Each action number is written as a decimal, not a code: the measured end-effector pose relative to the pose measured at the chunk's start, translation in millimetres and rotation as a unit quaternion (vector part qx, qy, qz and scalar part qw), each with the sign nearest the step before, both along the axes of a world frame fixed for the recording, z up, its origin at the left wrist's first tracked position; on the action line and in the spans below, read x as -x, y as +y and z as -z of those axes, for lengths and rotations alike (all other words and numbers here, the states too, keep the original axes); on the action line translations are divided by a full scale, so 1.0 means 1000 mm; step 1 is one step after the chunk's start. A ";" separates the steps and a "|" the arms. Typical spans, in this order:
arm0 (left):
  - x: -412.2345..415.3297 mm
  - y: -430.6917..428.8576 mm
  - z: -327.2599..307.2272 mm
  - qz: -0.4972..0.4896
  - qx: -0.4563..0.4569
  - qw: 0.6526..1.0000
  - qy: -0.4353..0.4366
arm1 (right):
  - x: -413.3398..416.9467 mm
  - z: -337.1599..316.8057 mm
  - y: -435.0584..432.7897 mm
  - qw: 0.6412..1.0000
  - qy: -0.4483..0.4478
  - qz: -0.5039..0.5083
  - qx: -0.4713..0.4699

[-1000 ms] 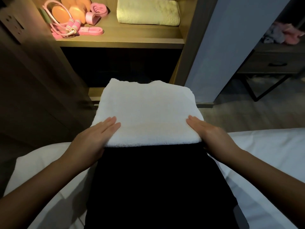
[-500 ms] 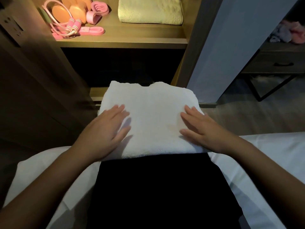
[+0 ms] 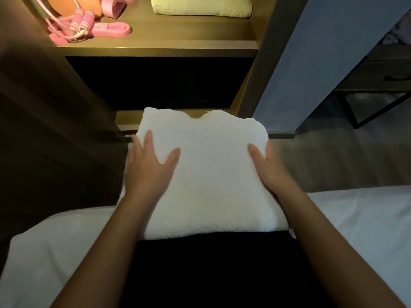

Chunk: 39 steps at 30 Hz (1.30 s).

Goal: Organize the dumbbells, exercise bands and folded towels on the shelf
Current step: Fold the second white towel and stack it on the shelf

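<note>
We see the white folded towel [image 3: 206, 174] in the near middle, its near edge lying over a black cloth [image 3: 211, 274] on the white bed [image 3: 355, 218] and its far edge reaching to the bottom ledge of the wooden shelf [image 3: 178, 44]. The left hand [image 3: 149, 167] lies flat on the towel's left side with straight fingers and the thumb spread, gripping nothing. The right hand [image 3: 271, 172] sits at the towel's right edge with its thumb on top. Its other fingers run along the edge, and we cannot tell whether they curl under. On the lit upper board, at the far left, a pink exercise band [image 3: 111, 30] lies beside a pink jump rope [image 3: 82, 21] and an orange rounded object [image 3: 73, 5] cut off by the frame. A pale green folded towel [image 3: 200, 7] rests to their right. The compartment below [image 3: 155, 83] is too dark to see into. A dark side table [image 3: 389, 72] stands at the far right, beyond a grey-blue panel [image 3: 311, 63].
</note>
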<state>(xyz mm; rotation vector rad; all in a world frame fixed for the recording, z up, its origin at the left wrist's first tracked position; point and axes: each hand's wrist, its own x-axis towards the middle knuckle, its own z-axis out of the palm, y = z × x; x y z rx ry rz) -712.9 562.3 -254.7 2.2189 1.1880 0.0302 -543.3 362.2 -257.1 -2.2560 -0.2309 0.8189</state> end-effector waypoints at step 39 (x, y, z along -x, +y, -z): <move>-0.036 0.090 0.004 -0.164 0.180 0.967 -0.076 | -0.076 0.011 0.033 0.989 0.087 0.109 -0.058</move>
